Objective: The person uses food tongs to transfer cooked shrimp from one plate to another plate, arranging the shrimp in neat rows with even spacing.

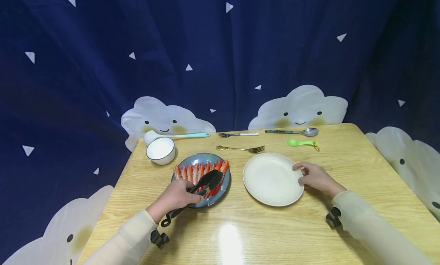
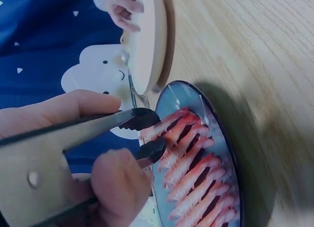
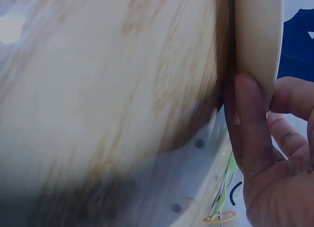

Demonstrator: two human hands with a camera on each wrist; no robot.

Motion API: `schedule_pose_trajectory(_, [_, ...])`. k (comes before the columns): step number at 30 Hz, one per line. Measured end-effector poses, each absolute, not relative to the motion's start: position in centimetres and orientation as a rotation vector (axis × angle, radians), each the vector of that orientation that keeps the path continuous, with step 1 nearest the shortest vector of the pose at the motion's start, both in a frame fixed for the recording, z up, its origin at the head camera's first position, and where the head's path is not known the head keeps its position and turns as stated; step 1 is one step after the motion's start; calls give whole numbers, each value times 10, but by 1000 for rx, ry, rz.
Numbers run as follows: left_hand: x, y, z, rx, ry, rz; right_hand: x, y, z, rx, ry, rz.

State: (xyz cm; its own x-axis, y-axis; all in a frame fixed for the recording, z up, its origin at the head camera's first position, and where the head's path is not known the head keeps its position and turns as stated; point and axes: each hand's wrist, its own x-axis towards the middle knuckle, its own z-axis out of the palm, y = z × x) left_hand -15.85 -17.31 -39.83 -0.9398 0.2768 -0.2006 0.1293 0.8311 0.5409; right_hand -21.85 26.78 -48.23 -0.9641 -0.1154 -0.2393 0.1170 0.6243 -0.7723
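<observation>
My left hand [image 1: 176, 198] grips a pair of tongs [image 1: 209, 178] with black tips and a metal body. The tips reach over the end of a row of red-and-white shrimp [image 1: 195, 171] on a blue-grey plate [image 1: 225, 186]. In the left wrist view the tong tips [image 2: 142, 120] stand a little apart, right at the endmost shrimp. My right hand [image 1: 317, 178] pinches the right edge of a cream plate [image 1: 269, 177], thumb and fingers on either side of the rim. Part of the shrimp row is hidden behind the tongs in the head view.
A white bowl [image 1: 160, 149] stands behind the blue-grey plate at left. Along the back lie a ladle [image 1: 177, 136], a white-handled fork [image 1: 240, 134], a gold fork [image 1: 240, 148], a metal spoon [image 1: 299, 132] and a green spoon [image 1: 300, 143]. A dark blue curtain [image 1: 206, 47] hangs behind the table.
</observation>
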Motion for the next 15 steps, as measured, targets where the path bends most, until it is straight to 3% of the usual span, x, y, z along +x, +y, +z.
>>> schedule_pose_trajectory(15, [-161, -177, -401, 115, 2307, 1283, -217, 265, -480, -18, 2590, -1227])
